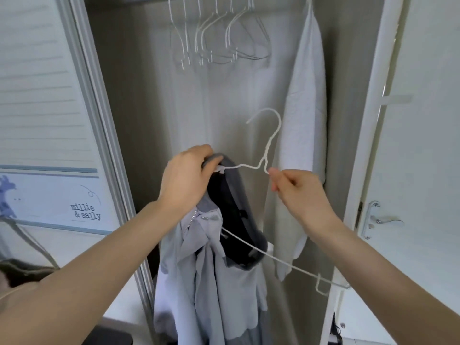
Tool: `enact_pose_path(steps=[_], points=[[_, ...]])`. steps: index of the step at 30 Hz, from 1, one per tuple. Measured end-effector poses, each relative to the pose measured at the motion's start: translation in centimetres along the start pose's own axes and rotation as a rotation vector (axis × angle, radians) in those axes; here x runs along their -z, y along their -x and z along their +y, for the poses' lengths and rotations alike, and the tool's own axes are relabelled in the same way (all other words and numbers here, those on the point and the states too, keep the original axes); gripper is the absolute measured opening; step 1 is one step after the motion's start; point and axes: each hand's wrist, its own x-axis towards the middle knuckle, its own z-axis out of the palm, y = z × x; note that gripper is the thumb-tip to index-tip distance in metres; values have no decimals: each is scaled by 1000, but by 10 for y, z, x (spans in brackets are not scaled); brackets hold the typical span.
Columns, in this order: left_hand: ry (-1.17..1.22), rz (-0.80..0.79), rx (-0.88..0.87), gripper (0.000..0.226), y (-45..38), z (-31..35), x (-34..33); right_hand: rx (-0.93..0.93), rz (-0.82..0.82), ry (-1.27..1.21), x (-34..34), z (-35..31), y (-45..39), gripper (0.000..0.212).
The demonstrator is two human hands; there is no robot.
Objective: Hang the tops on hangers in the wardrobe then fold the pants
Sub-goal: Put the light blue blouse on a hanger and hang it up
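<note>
I see the open wardrobe (139,100): empty wire hangers (219,38) hang at its top, a white garment (306,95) beside them.

Sliding door panel (42,95) standing at left, horizontally ribbed above, lettering "millie & sally" (86,212) showing lower down. White hinged door (428,170) standing open at right, carrying a silver lever handle (380,220). Dark object sitting at bottom left, blurred.

Soft, even daylight, faint shadows inside the wardrobe (154,100); wide-angle bending at edges, slightly soft focus throughout
</note>
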Motion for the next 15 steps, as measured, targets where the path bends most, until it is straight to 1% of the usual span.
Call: enact_pose_path(steps=[1, 3, 5, 7, 9, 11, 13, 15], points=[[-9, 53, -17, 30, 0, 6, 4, 32, 13, 2, -8, -2, 6, 48], [-30, 108, -26, 30, -2, 29, 5, 94, -27, -14, -35, -11, 21, 48], [4, 79, -19, 30, 0, 48, 5, 98, -44, -113, -50, -16, 29, 49], [11, -15, -107, 32, 7, 43, 14, 91, 1, -227, -43, -16, 29, 49], [-107, -82, -253, 34, 13, 25, 31, 89, 60, -356, -24, -15, 28, 48], [-226, -78, -326, 33, 13, 7, 47, 115, 70, -463, -12, -16, 29, 47], [-168, -70, -319, 25, 10, -1, 57, 169, 36, -478, -11, -22, 28, 46], [-110, -48, -308, 23, 8, 1, 60, 246, 21, -401, -18, -28, 28, 47]])
